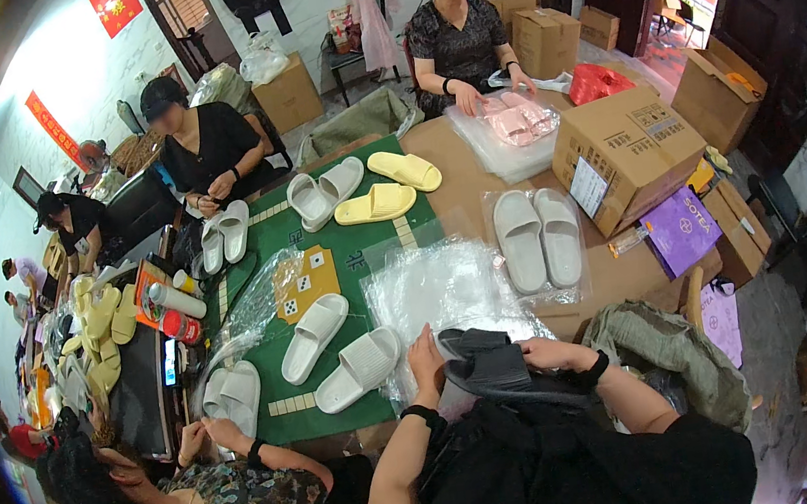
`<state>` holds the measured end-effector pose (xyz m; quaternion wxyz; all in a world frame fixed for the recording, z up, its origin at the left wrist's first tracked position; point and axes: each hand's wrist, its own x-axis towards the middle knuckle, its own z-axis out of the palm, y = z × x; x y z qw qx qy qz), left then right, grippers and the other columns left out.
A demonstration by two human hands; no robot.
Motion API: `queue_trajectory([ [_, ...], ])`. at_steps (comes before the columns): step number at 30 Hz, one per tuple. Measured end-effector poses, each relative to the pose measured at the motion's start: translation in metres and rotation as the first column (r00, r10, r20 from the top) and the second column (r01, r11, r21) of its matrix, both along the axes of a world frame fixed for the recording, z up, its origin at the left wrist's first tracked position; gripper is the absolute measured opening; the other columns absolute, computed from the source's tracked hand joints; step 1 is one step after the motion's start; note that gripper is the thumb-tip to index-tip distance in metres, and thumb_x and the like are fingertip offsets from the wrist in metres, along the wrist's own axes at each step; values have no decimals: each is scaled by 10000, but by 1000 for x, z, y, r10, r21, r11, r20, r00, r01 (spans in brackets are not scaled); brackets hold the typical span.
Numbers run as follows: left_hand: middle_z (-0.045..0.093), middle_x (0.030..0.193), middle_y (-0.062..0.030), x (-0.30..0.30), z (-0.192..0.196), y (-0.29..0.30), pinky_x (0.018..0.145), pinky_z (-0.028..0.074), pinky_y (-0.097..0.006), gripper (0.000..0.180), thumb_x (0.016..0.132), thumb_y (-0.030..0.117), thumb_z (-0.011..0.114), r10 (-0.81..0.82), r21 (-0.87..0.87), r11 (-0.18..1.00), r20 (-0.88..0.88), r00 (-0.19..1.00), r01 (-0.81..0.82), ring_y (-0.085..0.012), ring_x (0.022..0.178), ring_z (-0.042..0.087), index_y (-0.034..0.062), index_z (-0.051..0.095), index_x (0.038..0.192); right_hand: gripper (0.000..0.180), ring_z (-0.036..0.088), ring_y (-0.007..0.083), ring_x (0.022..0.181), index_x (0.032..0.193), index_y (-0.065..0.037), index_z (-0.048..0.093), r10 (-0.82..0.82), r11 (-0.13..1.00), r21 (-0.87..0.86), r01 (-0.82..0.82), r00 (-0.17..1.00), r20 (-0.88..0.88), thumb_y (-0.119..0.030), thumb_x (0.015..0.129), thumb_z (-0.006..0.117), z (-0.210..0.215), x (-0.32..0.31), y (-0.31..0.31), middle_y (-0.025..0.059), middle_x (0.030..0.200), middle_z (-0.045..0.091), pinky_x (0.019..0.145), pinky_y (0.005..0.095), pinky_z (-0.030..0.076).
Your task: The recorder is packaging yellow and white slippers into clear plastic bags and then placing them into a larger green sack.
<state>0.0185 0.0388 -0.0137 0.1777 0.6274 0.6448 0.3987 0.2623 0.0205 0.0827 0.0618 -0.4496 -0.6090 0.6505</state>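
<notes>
A single wide fisheye view sat on the wearer's head and looked steeply down and forward over the bench (437, 197). It was nearest to the wearer's own forearms, which entered from the lower edge, with the left hand (424, 355) and right hand (549, 353) close below the lens. Farther off, the far side of the bench, cardboard boxes (625, 152) and the back wall curved toward the dark rim.

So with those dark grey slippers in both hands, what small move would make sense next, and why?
Probably slide the dark grey slippers forward into the clear plastic bag lying open just ahead. The left hand rests at the bag's near edge, the right hand is on the stacked pair, and a bagged light grey pair sits beyond.
</notes>
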Motion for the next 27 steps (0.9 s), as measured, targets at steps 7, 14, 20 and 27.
queue_trajectory([
  [7, 538, 1095, -170, 29, 33, -8, 871, 363, -358, 350, 932, 192, 322, -113, -51, 991, 160, 981, 123, -313, 1018, 476, -2, 455, 1192, 207, 497, 377, 938, 891, 52, 561, -284, 847, 495, 193, 952, 115, -96, 752, 518, -59, 11, 3, 223, 1031, 520, 796, 407, 406],
  [14, 512, 1134, -133, 41, 51, -18, 922, 290, -446, 327, 886, 177, 426, -143, 82, 986, -60, 988, 147, -307, 1052, 430, 48, 471, 1183, 236, 495, 365, 976, 818, 98, 563, -365, 739, 666, 99, 890, 273, -120, 728, 559, -31, -10, -1, 233, 1140, 478, 848, 394, 405],
  [20, 360, 1315, -78, 56, 67, -34, 992, 72, -585, 402, 838, 140, 498, -293, 72, 938, -361, 886, 339, -336, 1230, 263, 240, 468, 1226, 265, 448, 391, 1070, 821, 90, 584, -336, 559, 828, 45, 925, 177, -146, 702, 605, -37, -38, 9, 270, 1194, 431, 911, 408, 368],
  [27, 334, 1334, -89, 51, 62, -41, 941, 162, -628, 444, 818, 158, 527, -359, 81, 910, -340, 869, 407, -380, 1238, 245, 307, 458, 1230, 303, 430, 417, 1056, 863, 109, 521, -516, 304, 916, 262, 854, -73, -86, 643, 597, -72, -53, 27, 263, 1146, 452, 894, 450, 354],
])
